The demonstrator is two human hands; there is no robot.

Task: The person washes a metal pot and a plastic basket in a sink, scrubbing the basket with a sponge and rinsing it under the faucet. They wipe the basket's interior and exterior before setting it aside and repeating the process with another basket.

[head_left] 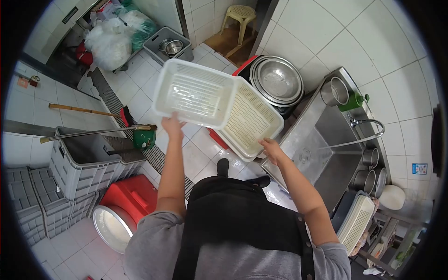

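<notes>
My left hand (pixel 173 127) grips the near edge of a white translucent tub (pixel 196 93), which is tilted above the floor. Beside and partly under the tub lies a cream perforated basket (pixel 249 116), stacked on another pale container. At the right rim of that basket is my right hand (pixel 270 150), its fingers bent over the edge. Something red shows beneath the stack.
Right of me is a steel sink (pixel 322 135) with a faucet (pixel 357 122) and steel pots. Nested steel bowls (pixel 277 80) stand beyond the basket. At left are grey crates (pixel 84 154), a broom (pixel 84 109) and a red box (pixel 130 196). A grey bin (pixel 156 43) holds bowls.
</notes>
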